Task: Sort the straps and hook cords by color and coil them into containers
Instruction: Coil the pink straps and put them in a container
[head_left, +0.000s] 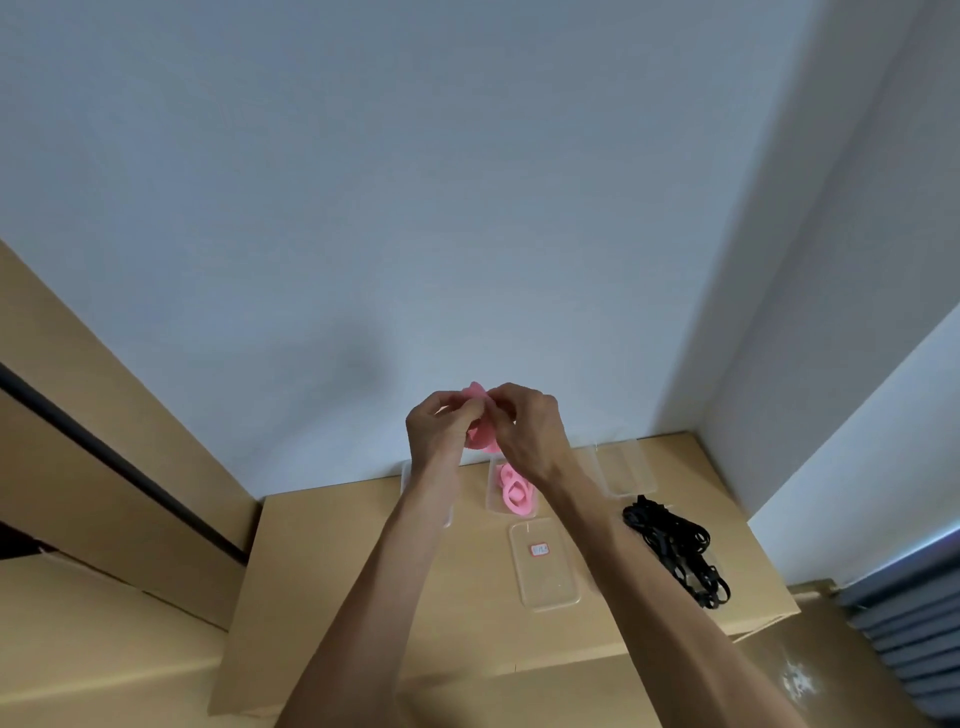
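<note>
Both hands up off the box top (332, 561), together, clamped on one pink strap (480, 426). Left hand (439, 423) and right hand (527, 428) meet fingertip to fingertip at the top of the strap; fingers curled and pinching it. Strap is bunched into loops between the palms and hangs a little below them. How many turns it has, can't tell.

Directly under the hands: clear container (511, 491) with more pink straps (514, 491) coiled inside, right forearm crossing its near right corner. Nearer the body from that one, between the two forearms: clear flat tray (545, 582) with a small red-bordered label (540, 549); text not legible. Under the left wrist: another clear container (406, 480), mostly hidden by the arm; contents unknown. Right of the right hand, against the wall: third clear container (623, 470), looks bare inside.

Right of the right forearm, just beside it: black cords (675, 551) in a loose tangled pile on the box top, not in any container. Hooks not resolvable in the tangle.
</note>
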